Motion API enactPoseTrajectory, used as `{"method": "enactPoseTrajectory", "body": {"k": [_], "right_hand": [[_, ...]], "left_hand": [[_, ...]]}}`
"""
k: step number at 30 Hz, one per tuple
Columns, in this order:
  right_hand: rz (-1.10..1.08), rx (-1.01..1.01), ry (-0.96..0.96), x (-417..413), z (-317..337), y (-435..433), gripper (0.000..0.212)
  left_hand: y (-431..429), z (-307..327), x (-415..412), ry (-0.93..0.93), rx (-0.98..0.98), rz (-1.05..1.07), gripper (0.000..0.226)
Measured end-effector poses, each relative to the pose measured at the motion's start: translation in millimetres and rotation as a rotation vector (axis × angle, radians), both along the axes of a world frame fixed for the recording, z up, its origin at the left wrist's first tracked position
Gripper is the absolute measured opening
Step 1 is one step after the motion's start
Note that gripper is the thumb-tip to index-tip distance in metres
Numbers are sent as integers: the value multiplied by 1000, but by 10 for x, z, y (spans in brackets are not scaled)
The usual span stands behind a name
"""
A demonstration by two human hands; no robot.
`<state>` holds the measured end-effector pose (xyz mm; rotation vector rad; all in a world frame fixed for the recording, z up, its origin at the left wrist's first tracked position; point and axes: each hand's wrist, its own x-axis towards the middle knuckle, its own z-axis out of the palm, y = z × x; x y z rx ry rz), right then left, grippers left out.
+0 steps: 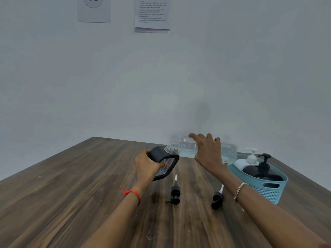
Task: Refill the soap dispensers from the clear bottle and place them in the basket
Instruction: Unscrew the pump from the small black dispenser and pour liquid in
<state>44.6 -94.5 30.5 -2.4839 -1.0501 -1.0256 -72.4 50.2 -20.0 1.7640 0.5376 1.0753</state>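
Gripping one clear bottle [188,149] in right hand [207,152], one dispenser [160,154] in left hand [146,165]; two pumps [175,193] [217,196] lie loose.

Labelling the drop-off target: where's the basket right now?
Head view, right side: the teal basket sits on the table just right of the right forearm, holding a white dispenser and a black dispenser.

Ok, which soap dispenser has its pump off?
The dark dispenser gripped by the left hand, its bare neck beside the mouth of the clear bottle. The white dispenser and black dispenser in the basket both carry pumps.
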Motion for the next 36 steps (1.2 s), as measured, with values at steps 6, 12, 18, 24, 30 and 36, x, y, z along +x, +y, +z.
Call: {"method": "enactPoseTrajectory", "body": {"k": [6, 12, 18, 24, 30, 36], "right_hand": [[-3, -1, 9, -7, -16, 6, 70], [-14, -23, 21, -38, 2, 11, 71], [0, -4, 8, -38, -8, 15, 72], [-10, -25, 16, -75, 10, 14, 72], [-11, -27, 11, -90, 18, 11, 72], [-16, -35, 12, -99, 21, 7, 70]], "left_hand": [[4, -20, -17, -7, -5, 1, 52], [8, -14, -36, -7, -6, 10, 50], [13, -29, -38, -2, -7, 19, 52], [6, -19, -62, 4, -24, 21, 52], [0, -1, -87, 5, -29, 21, 52], [-6, -12, -86, -1, -51, 11, 51]]}}
